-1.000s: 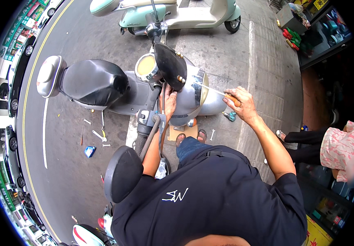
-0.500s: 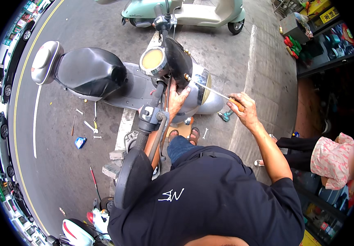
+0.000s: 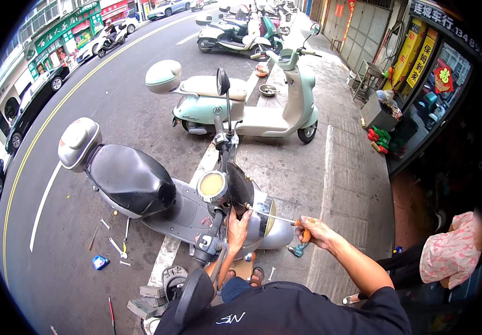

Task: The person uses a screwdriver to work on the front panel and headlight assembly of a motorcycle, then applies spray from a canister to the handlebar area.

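My right hand (image 3: 314,232) grips the orange handle of a screwdriver (image 3: 277,216). Its long shaft points left, with the tip at a brass-coloured screw on the dark windshield (image 3: 240,187) of a grey scooter (image 3: 188,209). My left hand (image 3: 237,228) reaches up behind the handlebar, beneath the round gauge (image 3: 212,186). Its fingers look closed at the lower edge of the windshield; whatever they hold is hidden. A black mirror (image 3: 195,296) on the near handlebar end stands close to my left forearm.
Wrenches (image 3: 117,246) and a blue container (image 3: 100,262) lie on the road at left. A teal power drill (image 3: 296,250) rests beyond my right hand. A mint scooter (image 3: 252,120) stands farther off. Someone in a pink patterned top (image 3: 447,248) is at the right.
The view has tilted up, showing more street and the whole mint scooter. The screwdriver stays at the windshield screw; my right hand has shifted its grip on the handle.
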Demonstrator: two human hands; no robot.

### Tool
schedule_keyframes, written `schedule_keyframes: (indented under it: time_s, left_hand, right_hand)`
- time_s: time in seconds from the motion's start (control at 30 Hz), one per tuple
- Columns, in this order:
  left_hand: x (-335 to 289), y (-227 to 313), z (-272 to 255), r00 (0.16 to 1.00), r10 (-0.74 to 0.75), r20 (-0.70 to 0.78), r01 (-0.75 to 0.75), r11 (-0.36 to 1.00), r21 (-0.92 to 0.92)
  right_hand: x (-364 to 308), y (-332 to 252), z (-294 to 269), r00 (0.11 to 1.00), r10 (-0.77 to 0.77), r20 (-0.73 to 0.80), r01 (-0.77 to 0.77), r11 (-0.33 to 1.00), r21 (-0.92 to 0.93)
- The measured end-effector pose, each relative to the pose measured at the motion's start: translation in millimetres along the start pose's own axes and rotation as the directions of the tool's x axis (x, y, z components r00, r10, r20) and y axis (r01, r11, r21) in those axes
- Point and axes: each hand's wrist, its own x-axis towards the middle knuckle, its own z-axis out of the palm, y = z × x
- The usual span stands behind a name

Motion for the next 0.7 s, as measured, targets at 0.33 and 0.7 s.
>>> schedule_keyframes:
  time_s: [0.33,0.7]
  left_hand:
    - [1.4,-27.8,-10.9,0.999,0.043,-0.029,-0.038,0.989,0.146]
    - [-0.1,-39.0,-8.3,0.995,0.095,0.021,-0.097,0.983,0.153]
  right_hand:
    - [-28.2,19.4,23.2,0.966,-0.21,-0.148,0.224,0.971,0.083]
    - [-42.4,34.8,24.0,0.905,-0.425,0.019,0.385,0.837,0.388]
